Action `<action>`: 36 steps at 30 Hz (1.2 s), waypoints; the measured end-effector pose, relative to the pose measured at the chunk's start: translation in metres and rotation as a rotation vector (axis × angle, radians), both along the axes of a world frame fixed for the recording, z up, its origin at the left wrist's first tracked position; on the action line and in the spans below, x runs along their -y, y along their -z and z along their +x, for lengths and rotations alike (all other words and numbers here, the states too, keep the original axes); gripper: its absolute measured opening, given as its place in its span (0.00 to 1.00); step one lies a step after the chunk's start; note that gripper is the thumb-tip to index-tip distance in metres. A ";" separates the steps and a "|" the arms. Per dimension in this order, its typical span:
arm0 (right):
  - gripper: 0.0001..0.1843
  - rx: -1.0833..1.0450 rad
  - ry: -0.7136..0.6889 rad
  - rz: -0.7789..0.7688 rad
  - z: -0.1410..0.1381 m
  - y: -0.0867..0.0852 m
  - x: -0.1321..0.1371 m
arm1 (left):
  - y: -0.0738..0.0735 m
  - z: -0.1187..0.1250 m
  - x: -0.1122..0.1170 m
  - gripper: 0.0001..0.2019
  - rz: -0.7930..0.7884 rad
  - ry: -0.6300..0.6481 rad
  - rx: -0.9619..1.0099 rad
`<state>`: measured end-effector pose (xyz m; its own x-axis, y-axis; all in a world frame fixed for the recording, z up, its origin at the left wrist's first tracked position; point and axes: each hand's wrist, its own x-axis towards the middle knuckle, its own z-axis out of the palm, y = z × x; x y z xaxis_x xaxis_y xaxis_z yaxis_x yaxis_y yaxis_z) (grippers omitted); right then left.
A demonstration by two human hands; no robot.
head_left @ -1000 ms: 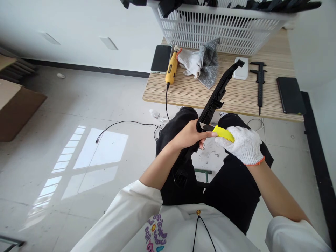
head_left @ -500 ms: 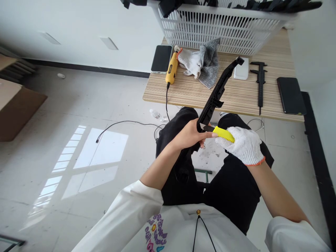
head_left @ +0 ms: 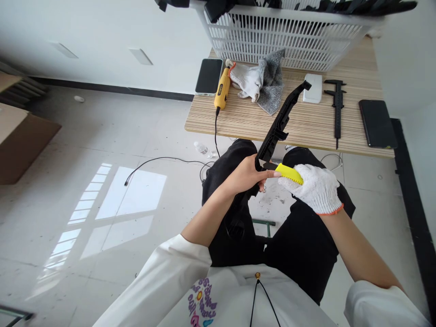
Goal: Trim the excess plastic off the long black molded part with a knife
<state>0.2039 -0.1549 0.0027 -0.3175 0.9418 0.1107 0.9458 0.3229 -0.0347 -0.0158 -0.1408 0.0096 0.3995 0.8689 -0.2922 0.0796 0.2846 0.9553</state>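
A long black plastic part (head_left: 272, 141) slants up from my lap, its far tip over the table edge. My bare left hand (head_left: 248, 175) is closed around its middle, with the thumb reaching to the front of a yellow-handled knife (head_left: 289, 173). My right hand (head_left: 315, 187), in a white knit glove with an orange cuff, grips that knife. Its dark blade points left and meets the part beside my left fingers; the exact contact is hidden. The part's lower end blends into my black trousers.
On the wooden table (head_left: 245, 129) lie a yellow rotary tool (head_left: 222, 89), a phone (head_left: 209, 76), a glove (head_left: 248, 81), a grey cloth (head_left: 272, 84), a white box (head_left: 312, 88), a black caliper (head_left: 338, 109) and another phone (head_left: 377, 123). Behind stands a white basket (head_left: 286, 38) of black parts.
The far tip of the black part has dipped slightly down and left. Both hands keep their grips, and the knife has shifted very slightly left.
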 end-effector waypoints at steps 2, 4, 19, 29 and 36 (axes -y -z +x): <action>0.40 -0.002 0.004 -0.011 -0.001 -0.001 0.000 | 0.000 0.000 0.000 0.20 -0.002 -0.004 -0.003; 0.40 0.000 0.005 -0.011 -0.001 -0.001 0.000 | 0.000 0.000 0.000 0.20 -0.005 -0.005 0.002; 0.38 0.019 -0.003 -0.003 -0.001 0.000 0.000 | 0.000 -0.001 0.001 0.21 -0.037 -0.014 -0.009; 0.39 -0.002 -0.002 0.014 -0.001 0.000 0.001 | -0.002 0.000 0.000 0.21 -0.034 -0.013 -0.002; 0.36 -0.056 -0.037 0.050 0.003 0.005 -0.001 | 0.000 0.001 0.000 0.23 0.006 -0.053 0.010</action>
<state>0.2067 -0.1539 -0.0021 -0.3440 0.9224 0.1756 0.9302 0.3602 -0.0702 -0.0149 -0.1411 0.0097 0.3558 0.8907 -0.2829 0.0551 0.2821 0.9578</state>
